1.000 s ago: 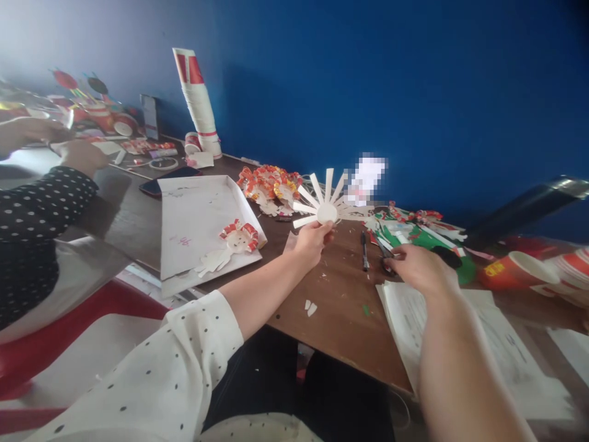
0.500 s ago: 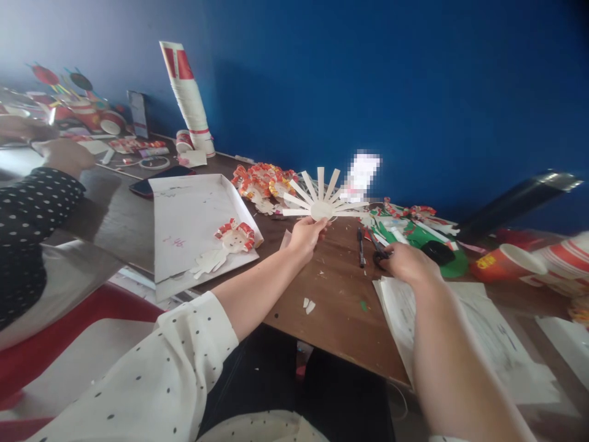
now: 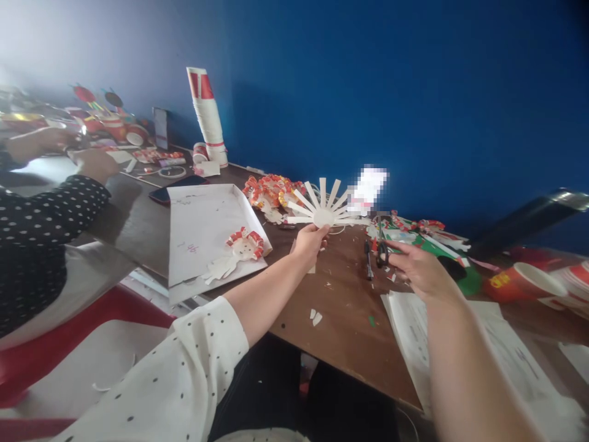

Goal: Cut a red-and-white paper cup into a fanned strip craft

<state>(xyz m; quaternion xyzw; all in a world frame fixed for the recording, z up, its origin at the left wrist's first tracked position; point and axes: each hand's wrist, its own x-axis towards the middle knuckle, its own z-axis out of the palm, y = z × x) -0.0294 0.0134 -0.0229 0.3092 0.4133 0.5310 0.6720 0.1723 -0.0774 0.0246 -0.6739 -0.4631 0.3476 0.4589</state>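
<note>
My left hand [image 3: 309, 247] pinches a white paper cutout [image 3: 323, 217] at its lower edge. The cutout has a round middle with several long strips fanning out from it. To its right, my right hand [image 3: 416, 267] has its fingertips on the black handles of a pair of scissors [image 3: 382, 253]. The blades point up and away from me, apart from the paper. A black pen [image 3: 369, 260] lies on the brown table [image 3: 350, 331] just left of the scissors.
A white box lid [image 3: 197, 221] at left holds a paper figure [image 3: 246, 245] with red curls. More such figures [image 3: 271, 191] lie in a pile behind. Printed sheets [image 3: 409, 331], paper cups [image 3: 524, 282] and a dark tube [image 3: 529, 221] are at right. A co-worker's hands [image 3: 94, 162] work at far left.
My right hand has lifted the scissors, which now stand with their blades upward. My left hand still holds the cutout. The whole view has shifted a little, so things appear lower and further right.
</note>
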